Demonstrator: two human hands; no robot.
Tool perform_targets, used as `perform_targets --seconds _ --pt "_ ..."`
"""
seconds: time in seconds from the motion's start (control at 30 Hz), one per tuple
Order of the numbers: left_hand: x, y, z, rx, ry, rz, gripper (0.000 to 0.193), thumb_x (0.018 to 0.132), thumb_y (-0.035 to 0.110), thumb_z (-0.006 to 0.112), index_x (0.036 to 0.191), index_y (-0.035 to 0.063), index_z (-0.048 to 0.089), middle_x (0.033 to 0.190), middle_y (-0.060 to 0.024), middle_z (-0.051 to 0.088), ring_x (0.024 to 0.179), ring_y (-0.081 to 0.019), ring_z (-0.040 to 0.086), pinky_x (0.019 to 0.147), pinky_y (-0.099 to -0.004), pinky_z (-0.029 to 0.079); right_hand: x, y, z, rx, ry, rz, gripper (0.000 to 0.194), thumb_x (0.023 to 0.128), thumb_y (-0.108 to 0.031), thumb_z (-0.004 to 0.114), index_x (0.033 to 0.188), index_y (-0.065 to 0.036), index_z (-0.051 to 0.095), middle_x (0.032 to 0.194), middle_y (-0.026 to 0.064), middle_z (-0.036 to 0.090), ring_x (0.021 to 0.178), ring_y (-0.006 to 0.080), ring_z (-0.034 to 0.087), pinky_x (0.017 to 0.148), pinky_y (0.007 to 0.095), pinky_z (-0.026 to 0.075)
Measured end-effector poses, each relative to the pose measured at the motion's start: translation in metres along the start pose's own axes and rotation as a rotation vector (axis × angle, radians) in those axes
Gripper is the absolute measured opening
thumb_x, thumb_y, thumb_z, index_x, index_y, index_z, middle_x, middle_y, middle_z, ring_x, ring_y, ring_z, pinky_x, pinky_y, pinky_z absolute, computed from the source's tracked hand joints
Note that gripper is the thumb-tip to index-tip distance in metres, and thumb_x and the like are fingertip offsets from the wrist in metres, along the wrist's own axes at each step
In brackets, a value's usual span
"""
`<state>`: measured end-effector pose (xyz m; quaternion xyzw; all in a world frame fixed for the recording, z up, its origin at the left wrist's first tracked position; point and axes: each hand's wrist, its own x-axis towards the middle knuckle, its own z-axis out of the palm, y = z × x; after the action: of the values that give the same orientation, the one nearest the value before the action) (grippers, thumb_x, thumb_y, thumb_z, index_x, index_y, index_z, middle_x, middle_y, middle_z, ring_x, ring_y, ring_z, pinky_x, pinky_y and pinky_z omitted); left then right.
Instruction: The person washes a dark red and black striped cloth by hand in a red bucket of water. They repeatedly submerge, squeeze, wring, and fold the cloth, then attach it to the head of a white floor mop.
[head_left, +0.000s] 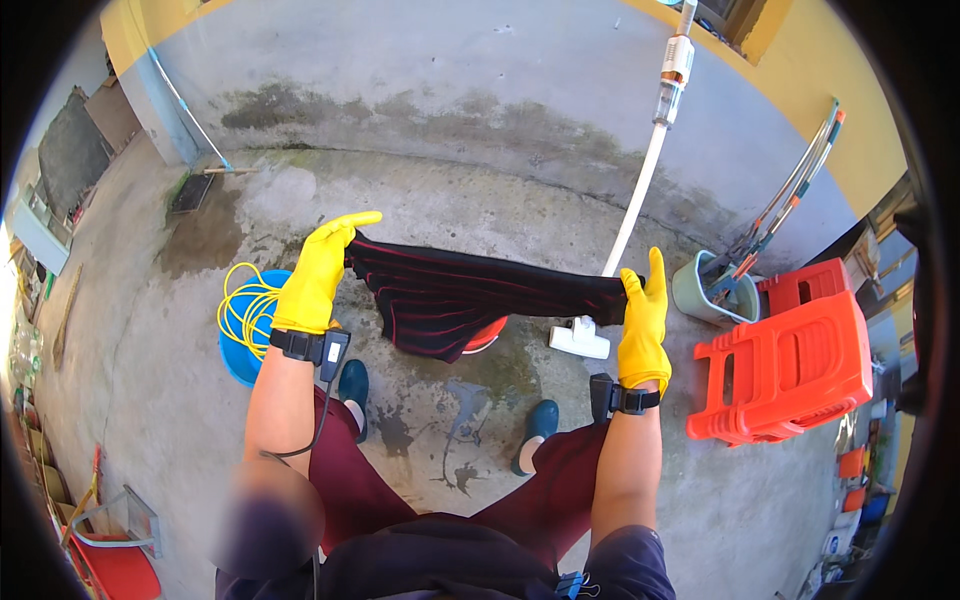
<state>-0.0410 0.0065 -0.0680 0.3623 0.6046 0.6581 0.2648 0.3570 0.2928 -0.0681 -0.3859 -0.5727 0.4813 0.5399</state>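
A black cloth with thin red stripes (465, 292) is stretched between my two hands, its lower edge hanging down on the left part. My left hand (322, 274), in a yellow rubber glove, grips its left end, with the index finger pointing out to the right. On the other end, my right hand (645, 322) in a matching glove holds a corner, one finger pointing up. Part of a red container (487, 335) shows beneath the cloth, which hides the rest. Both wrists carry black straps with small devices.
A blue basin (238, 352) with a coiled yellow hose (251, 300) stands at left. A white stick vacuum cleaner (637, 195) leans at the wall. To the right are a pale green bucket (690, 289) with poles and red plastic stools (802, 375). A floor squeegee (225, 170) leans at back left.
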Motion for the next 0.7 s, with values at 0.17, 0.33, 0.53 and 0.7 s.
perform_targets --seconds 0.17,0.33,0.53,0.7 --pt "0.008 -0.009 0.012 0.270 0.059 0.066 0.035 0.113 0.020 0.052 0.123 0.0053 0.081 0.090 0.0067 0.064 0.081 -0.0053 0.048 0.075 -0.0234 0.040 -0.005 -0.001 -0.012 -0.235 -0.264 0.132 0.042 0.107 -0.011 0.068 0.149 -0.010 0.067 0.113 -0.0018 0.075 0.085 0.0057 0.059 0.074 0.0207 0.049" --pt "-0.008 0.017 0.015 0.386 -0.232 -0.231 0.035 0.105 0.034 0.072 0.125 0.0059 0.080 0.101 0.0010 0.072 0.093 -0.0110 0.057 0.086 -0.0304 0.048 -0.001 0.006 -0.023 0.104 -0.405 0.284 0.026 0.113 -0.009 0.058 0.129 -0.005 0.078 0.101 -0.0058 0.072 0.087 0.0020 0.058 0.077 0.0186 0.046" --pt "-0.045 0.006 0.030 1.176 -0.500 0.213 0.052 0.073 0.038 0.095 0.116 0.0114 0.084 0.106 -0.0170 0.077 0.103 -0.0404 0.068 0.093 -0.0480 0.054 -0.027 -0.024 -0.022 -0.705 -0.552 0.025 0.053 0.092 -0.039 0.088 0.133 -0.008 0.074 0.114 0.0059 0.074 0.112 0.0179 0.066 0.098 0.0345 0.052" --pt "-0.040 -0.010 -0.002 1.202 -0.307 0.322 0.024 0.076 0.025 0.085 0.094 0.0090 0.085 0.097 -0.0109 0.077 0.096 -0.0367 0.067 0.088 -0.0475 0.053 -0.065 -0.037 -0.017 -1.075 -0.988 -0.319 0.057 0.078 -0.040 0.091 0.126 -0.011 0.078 0.122 0.0205 0.072 0.115 0.0428 0.068 0.098 0.0473 0.056"
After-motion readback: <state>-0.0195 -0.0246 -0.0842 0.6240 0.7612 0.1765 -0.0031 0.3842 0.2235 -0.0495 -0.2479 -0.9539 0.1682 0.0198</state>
